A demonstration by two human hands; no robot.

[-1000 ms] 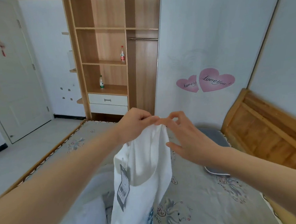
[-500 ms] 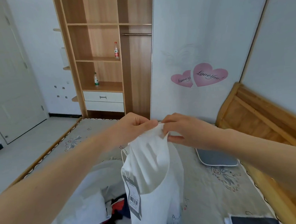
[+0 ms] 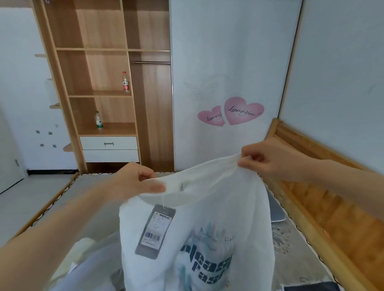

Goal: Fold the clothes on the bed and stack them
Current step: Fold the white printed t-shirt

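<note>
The bed (image 3: 291, 240) runs from 6 toward 12 o'clock, with a pile of clothes (image 3: 87, 282) at 7 o'clock. Above it a white T-shirt (image 3: 199, 235) hangs long axis vertical, top edge up, print facing the camera. The left hand (image 3: 134, 183) pinches that edge at 10 o'clock, the right hand (image 3: 271, 162) at 2 o'clock. A grey tag (image 3: 155, 232) dangles below the collar.

Two bare forearms reach in from the lower corners of the view, ending in the left hand (image 3: 134, 183) and the right hand (image 3: 271, 160). No sleeves, watch, rings or bracelets show on either arm. The fingernails look short and unpainted.
</note>
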